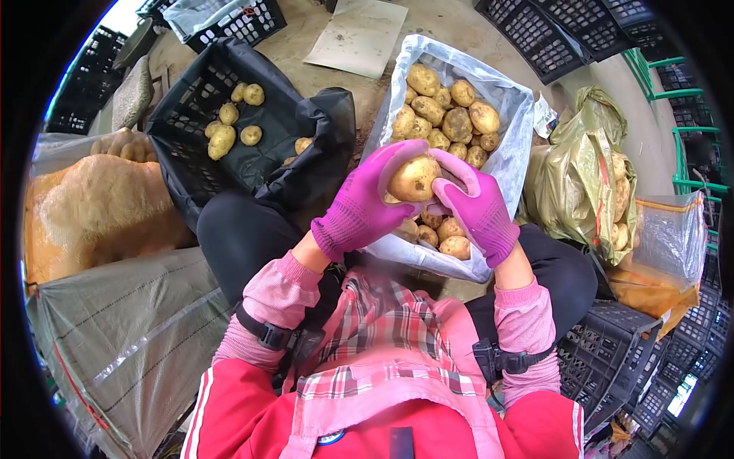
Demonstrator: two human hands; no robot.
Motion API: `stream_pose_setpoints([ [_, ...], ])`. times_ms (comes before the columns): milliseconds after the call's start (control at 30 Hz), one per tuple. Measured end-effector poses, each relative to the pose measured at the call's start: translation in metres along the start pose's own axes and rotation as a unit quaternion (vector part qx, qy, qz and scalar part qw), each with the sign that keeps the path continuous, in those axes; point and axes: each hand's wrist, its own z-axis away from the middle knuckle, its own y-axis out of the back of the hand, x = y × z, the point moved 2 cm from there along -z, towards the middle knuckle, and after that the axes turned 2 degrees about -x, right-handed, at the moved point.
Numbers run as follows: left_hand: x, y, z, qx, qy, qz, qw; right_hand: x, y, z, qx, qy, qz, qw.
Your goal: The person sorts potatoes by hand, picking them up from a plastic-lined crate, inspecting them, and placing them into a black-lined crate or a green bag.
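Both my hands wear purple gloves and meet over a white-lined crate (514, 96) full of potatoes. Between them is a large potato (414, 178) with a few dark specks. My left hand (365, 200) curls around its left side, thumb below and fingers over the top. My right hand (478, 200) grips it from the right, with the thumb against its face. More potatoes (457, 122) fill the crate beneath and beyond my hands; my gloves hide some of them.
Left of my hands stands a black-lined crate (264, 172) with several potatoes inside. Orange mesh sacks (103, 203) lie at far left, and a greenish plastic bag (569, 180) of potatoes stands at right. A flat board (358, 37) lies on the floor; black crates (531, 38) stand behind.
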Motion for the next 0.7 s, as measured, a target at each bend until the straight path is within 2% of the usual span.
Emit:
stream_pose_setpoints([
  [100, 0.003, 0.001, -0.002, -0.011, 0.003, 0.004, 1.0, -0.008, -0.002, 0.004, -0.011, -0.023, -0.06, 0.998],
  [300, -0.003, -0.003, 0.0, -0.029, 0.037, 0.031, 0.998, 0.011, -0.005, 0.002, 0.045, 0.006, -0.017, 0.999],
  [400, 0.001, -0.005, 0.001, -0.033, 0.038, 0.079, 0.996, 0.015, 0.002, 0.003, 0.076, -0.023, -0.019, 0.997],
  [500, 0.001, -0.004, 0.0, -0.025, 0.048, 0.136, 0.989, 0.002, 0.004, 0.009, 0.035, -0.003, -0.101, 0.994],
  [600, 0.001, -0.003, -0.003, -0.019, -0.014, 0.092, 0.996, -0.01, 0.007, 0.013, -0.013, -0.104, -0.238, 0.966],
  [700, -0.008, -0.014, 0.0, 0.023, 0.017, 0.17, 0.985, -0.012, 0.0, 0.011, 0.0, 0.017, -0.213, 0.977],
])
